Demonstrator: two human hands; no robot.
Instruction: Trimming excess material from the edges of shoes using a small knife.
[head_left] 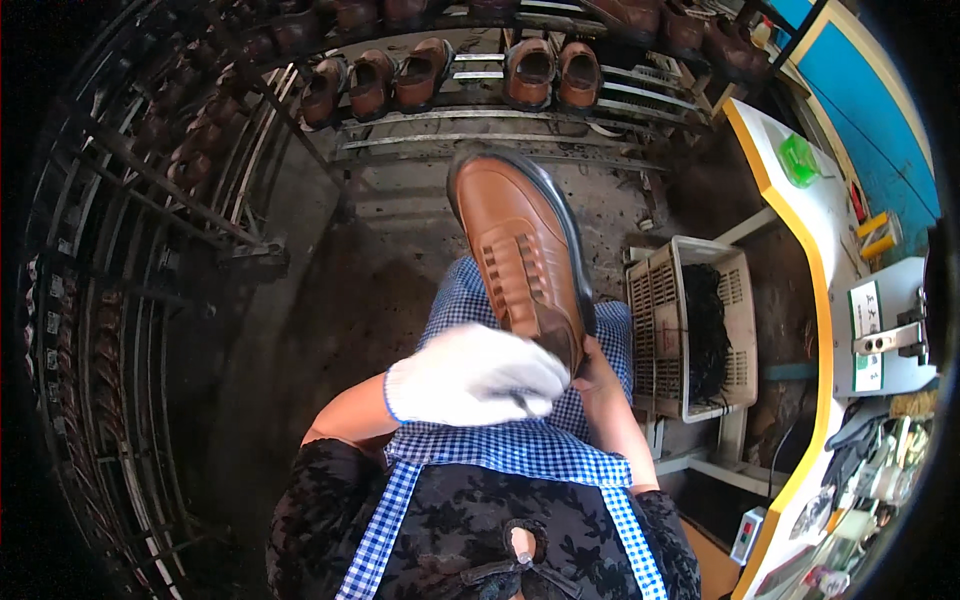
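Observation:
A brown leather shoe (515, 240) with a dark sole and a laced or strapped front points away from me above my lap. My bare right hand (597, 368) is closed on its heel end, at the right side, with part of the fingers hidden behind the shoe. My left hand (480, 375), in a white knit glove with a blue cuff edge, lies across the near end by the shoe's opening. Its fingers are curled and somewhat blurred. A small dark spot shows between them, too unclear to name.
Metal racks (420, 122) with several brown shoes (424, 75) stand ahead and along the left. At my right are a white plastic crate (742, 330) holding dark stringy things and a yellow-edged workbench (822, 270) with a green object (799, 160), a machine and cluttered tools.

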